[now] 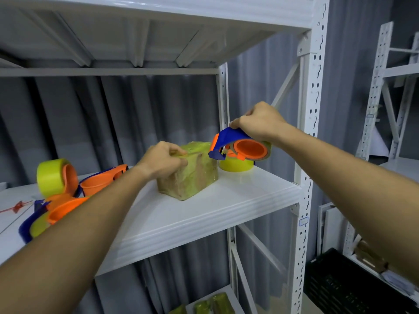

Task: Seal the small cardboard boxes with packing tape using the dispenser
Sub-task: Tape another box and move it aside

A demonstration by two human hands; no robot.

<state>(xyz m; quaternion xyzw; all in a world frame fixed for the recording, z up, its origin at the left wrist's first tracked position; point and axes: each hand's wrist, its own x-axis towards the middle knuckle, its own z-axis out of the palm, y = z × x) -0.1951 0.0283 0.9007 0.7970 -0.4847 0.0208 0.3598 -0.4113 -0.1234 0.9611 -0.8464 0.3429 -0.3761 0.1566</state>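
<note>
A small cardboard box (195,175), wrapped in yellowish tape, sits on the white shelf (204,214). My left hand (162,162) grips the box at its top left corner, fingers pressing on the tape. My right hand (260,124) holds a blue and orange tape dispenser (238,147) in the air just right of the box's top edge. The dispenser's blue nose points down toward the box.
A yellow tape roll (235,165) stands behind the dispenser. Several more dispensers and rolls (61,189) lie at the shelf's left. A white upright post (310,137) borders the right. Wrapped boxes (210,304) rest on the lower shelf. A black crate (353,288) sits at bottom right.
</note>
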